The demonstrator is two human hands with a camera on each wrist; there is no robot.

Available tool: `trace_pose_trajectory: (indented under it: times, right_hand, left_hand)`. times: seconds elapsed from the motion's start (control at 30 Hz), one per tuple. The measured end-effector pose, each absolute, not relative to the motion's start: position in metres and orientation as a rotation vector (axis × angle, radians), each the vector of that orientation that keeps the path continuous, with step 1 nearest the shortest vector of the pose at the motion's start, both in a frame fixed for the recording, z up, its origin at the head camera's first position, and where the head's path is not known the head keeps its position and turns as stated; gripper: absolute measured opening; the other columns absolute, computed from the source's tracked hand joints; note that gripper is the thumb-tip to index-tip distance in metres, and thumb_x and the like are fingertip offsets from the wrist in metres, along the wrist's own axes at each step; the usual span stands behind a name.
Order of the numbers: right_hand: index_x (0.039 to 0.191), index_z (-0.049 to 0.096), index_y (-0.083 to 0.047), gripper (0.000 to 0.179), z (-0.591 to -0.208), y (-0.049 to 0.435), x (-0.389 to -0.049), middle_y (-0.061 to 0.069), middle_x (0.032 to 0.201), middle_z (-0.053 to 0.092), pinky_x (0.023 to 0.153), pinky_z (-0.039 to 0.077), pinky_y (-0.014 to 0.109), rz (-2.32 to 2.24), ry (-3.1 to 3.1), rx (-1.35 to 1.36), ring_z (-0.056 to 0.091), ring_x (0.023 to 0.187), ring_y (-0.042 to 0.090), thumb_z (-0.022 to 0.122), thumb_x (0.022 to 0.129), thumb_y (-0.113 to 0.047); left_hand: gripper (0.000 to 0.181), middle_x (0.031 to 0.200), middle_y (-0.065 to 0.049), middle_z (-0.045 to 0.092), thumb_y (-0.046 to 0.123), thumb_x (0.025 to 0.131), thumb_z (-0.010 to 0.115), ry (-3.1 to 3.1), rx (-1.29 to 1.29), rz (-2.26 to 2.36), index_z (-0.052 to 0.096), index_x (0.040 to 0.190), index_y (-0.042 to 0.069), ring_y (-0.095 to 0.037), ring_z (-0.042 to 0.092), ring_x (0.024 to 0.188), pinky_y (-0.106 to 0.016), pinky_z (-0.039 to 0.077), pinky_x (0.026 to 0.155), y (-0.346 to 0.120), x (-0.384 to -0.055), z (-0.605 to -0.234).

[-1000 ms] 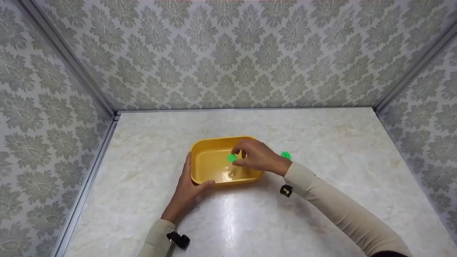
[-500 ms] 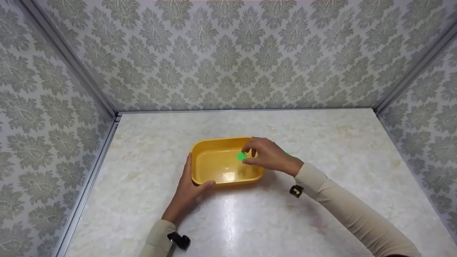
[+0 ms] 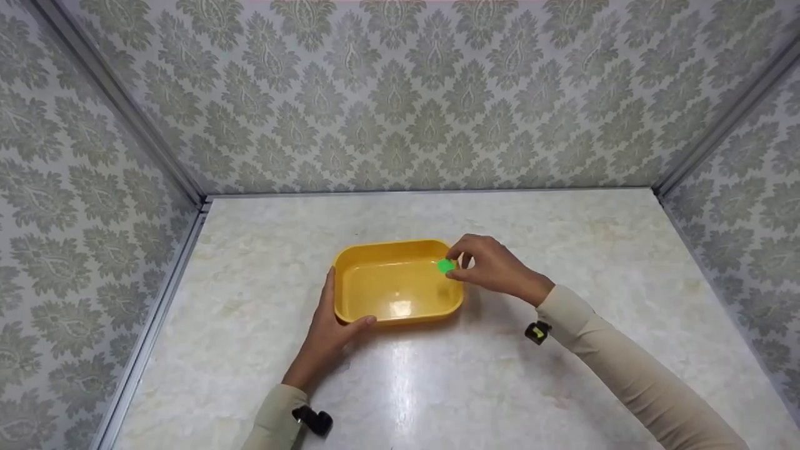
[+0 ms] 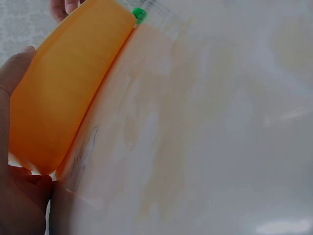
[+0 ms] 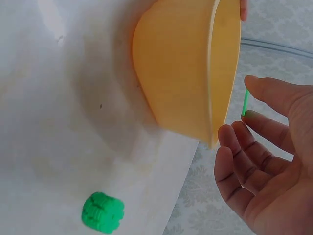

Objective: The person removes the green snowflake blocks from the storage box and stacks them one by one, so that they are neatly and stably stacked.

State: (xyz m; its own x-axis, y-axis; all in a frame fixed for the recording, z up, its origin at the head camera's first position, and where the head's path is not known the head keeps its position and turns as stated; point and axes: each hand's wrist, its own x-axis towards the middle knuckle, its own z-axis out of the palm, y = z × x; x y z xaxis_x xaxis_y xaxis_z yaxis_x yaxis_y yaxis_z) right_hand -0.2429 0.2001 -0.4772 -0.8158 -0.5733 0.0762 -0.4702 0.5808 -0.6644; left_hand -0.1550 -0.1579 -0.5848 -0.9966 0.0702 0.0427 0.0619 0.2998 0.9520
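A yellow plastic basin (image 3: 400,281) with rounded corners sits on the table. My left hand (image 3: 328,331) grips its near left corner, the thumb along the front rim and the fingers against the left side. Between thumb and index finger my right hand (image 3: 494,265) pinches a thin green disc (image 3: 445,265) at the basin's right rim. The right wrist view shows that disc (image 5: 245,103) edge-on, above the rim, with the other fingers loosely curled. A short stack of green discs (image 5: 102,213) lies on the table right of the basin; in the head view the right hand hides it.
The pale marbled table (image 3: 562,225) extends around the basin. Patterned wall panels (image 3: 400,94) enclose its back and both sides. Small black cameras hang at the wrists, one at the left cuff (image 3: 312,420) and one at the right (image 3: 537,332).
My right hand has moved right, carrying the green disc from over the basin's inside to its right rim. The green stack has passed out of sight behind that hand. The left hand stays put.
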Motion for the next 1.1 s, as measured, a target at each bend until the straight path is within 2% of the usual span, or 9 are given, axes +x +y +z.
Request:
trace_pose_trajectory:
  times: [0.3, 0.53, 0.87, 1.1]
  right_hand:
    - [0.117, 0.083, -0.013, 0.025, -0.480, 0.218, -0.244, 0.001, 0.111, 0.075, 0.080, 0.059, 0.037, -1.085, 2.701, -0.818, 0.069, 0.094, 0.021, 0.091, 0.094, -0.021]
    - [0.118, 0.083, -0.013, 0.025, -0.485, 0.231, -0.243, 0.002, 0.112, 0.075, 0.081, 0.060, 0.039, -1.083, 2.740, -0.762, 0.069, 0.095, 0.022, 0.090, 0.095, -0.021]
    - [0.117, 0.082, -0.012, 0.024, -0.498, 0.256, -0.242, 0.004, 0.114, 0.075, 0.079, 0.060, 0.037, -1.124, 2.741, -0.650, 0.071, 0.095, 0.023, 0.090, 0.096, -0.021]
    - [0.116, 0.082, -0.011, 0.022, -0.510, 0.274, -0.242, 0.007, 0.116, 0.075, 0.084, 0.061, 0.041, -1.130, 2.759, -0.548, 0.071, 0.098, 0.024, 0.089, 0.096, -0.019]
  left_hand:
    - [0.132, 0.185, -0.002, 0.011, 0.044, 0.088, 0.095, 2.536, 0.120, 1.845, 0.002, 0.179, 0.024, -0.023, 0.018, 0.168, -0.050, 0.015, 0.136, -0.158, -0.156, -0.585]
    - [0.131, 0.185, -0.001, 0.010, 0.049, 0.088, 0.094, 2.536, 0.121, 1.837, 0.002, 0.179, 0.026, -0.024, 0.017, 0.168, -0.051, 0.015, 0.136, -0.159, -0.155, -0.587]
    - [0.132, 0.185, -0.002, 0.011, 0.042, 0.087, 0.096, 2.515, 0.166, 1.881, 0.003, 0.179, 0.025, -0.023, 0.019, 0.167, -0.047, 0.016, 0.134, -0.160, -0.154, -0.587]
    - [0.132, 0.185, -0.003, 0.011, 0.043, 0.088, 0.095, 2.525, 0.168, 1.864, 0.002, 0.179, 0.024, -0.024, 0.018, 0.168, -0.048, 0.017, 0.134, -0.160, -0.154, -0.585]
